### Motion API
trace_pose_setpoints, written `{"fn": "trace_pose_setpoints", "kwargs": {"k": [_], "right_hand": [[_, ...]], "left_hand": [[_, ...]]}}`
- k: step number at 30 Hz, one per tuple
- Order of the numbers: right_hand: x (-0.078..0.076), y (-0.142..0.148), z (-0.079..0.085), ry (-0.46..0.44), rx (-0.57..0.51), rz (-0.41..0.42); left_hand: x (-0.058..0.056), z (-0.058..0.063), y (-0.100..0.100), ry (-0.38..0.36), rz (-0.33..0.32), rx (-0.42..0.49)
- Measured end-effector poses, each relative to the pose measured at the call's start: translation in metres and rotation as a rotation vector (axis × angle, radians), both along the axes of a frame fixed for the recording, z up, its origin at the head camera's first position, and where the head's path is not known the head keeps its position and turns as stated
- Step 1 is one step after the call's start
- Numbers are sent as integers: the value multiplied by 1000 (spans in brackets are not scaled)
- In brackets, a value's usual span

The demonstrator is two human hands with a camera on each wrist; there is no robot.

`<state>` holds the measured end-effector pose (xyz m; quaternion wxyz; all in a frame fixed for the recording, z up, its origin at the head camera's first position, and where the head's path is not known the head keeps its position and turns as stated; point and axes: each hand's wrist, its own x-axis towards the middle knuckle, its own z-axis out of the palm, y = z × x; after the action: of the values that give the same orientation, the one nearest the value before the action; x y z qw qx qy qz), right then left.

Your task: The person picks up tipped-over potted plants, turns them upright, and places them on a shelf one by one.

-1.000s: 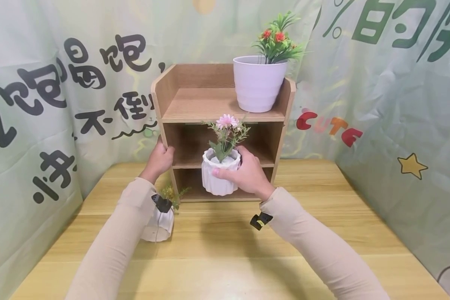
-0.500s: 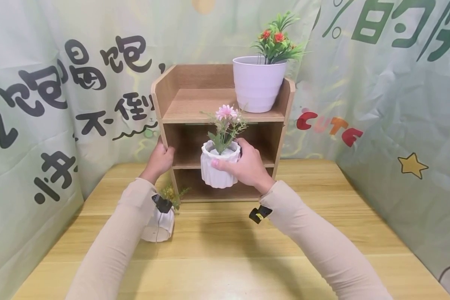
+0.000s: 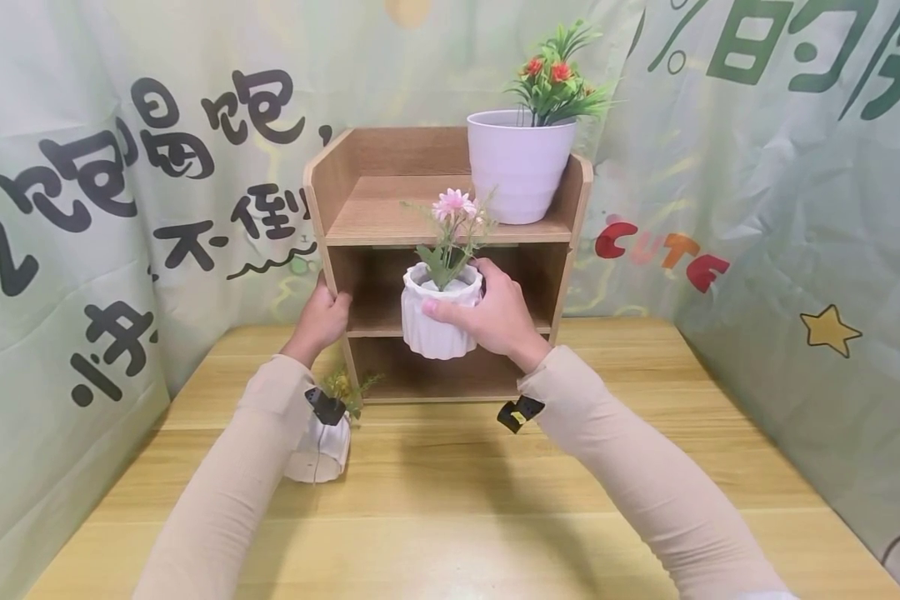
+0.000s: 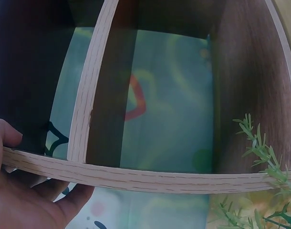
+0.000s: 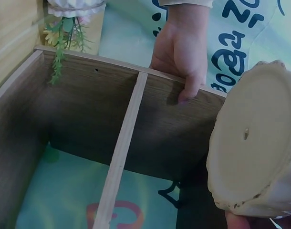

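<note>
A white ribbed flowerpot (image 3: 437, 327) with a pink artificial flower is held up in front of the wooden shelf (image 3: 390, 204). My right hand (image 3: 501, 321) grips it from the right, thumb across the front of the pot. In the right wrist view the underside of this flowerpot (image 5: 253, 138) faces the camera, tilted. My left hand (image 3: 318, 321) holds the shelf's left side panel, and the left wrist view has the thumb of this hand (image 4: 31, 195) inside and the fingers outside. The pot hangs off the table, around the height of the middle board.
On the shelf's top board, at the right, stands a larger white pot (image 3: 520, 171) with red flowers and green leaves. Another white pot (image 3: 321, 454) with yellow flowers is on the table beside the left forearm, partly hidden. Printed curtains (image 3: 780, 250) surround the wooden table (image 3: 435, 533).
My right hand has raised the flowerpot steadily, and the pink flower now overlaps the top board's front edge. The left hand stays on the side panel.
</note>
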<state>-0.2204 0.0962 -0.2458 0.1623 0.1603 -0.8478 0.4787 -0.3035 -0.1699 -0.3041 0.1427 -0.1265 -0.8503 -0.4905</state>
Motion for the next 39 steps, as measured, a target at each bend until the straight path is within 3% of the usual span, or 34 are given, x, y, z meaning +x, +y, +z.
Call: {"fn": "trace_pose_setpoints", "kwargs": {"k": [23,39], "right_hand": [[-9,0,30,40,-15,-16],[-11,-1,46,56,-45,-33]], "left_hand": [[2,1,1,-42,5,22],[1,1,1,-12,9,6]]}}
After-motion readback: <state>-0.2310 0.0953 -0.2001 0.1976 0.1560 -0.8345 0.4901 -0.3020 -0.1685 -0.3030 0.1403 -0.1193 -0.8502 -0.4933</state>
